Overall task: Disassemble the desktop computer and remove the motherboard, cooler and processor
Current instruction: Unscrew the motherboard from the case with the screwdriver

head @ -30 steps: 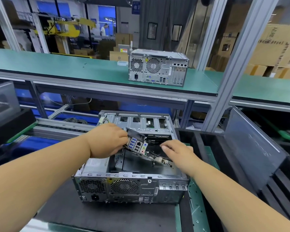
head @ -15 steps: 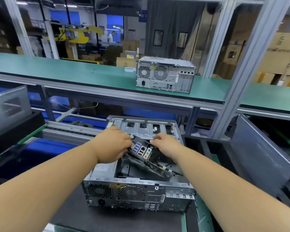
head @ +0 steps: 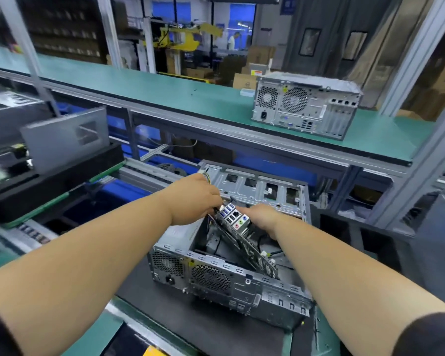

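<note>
Green motherboard (head: 242, 235) between both hands

We see a green shelf (head: 144, 86) on grey aluminium posts (head: 419, 55), cardboard boxes (head: 261, 56) behind, blue-lit windows (head: 242, 18) beyond.

Second closed computer case (head: 306, 106) stood upright on green shelf (head: 144, 86), well beyond grip and to its right. Grey panel (head: 64, 140) leaned on black foam tray (head: 49, 181), far left of grip. Cardboard boxes (head: 244, 80) and yellow machine (head: 188, 37) sat behind shelf, blurred.
</note>
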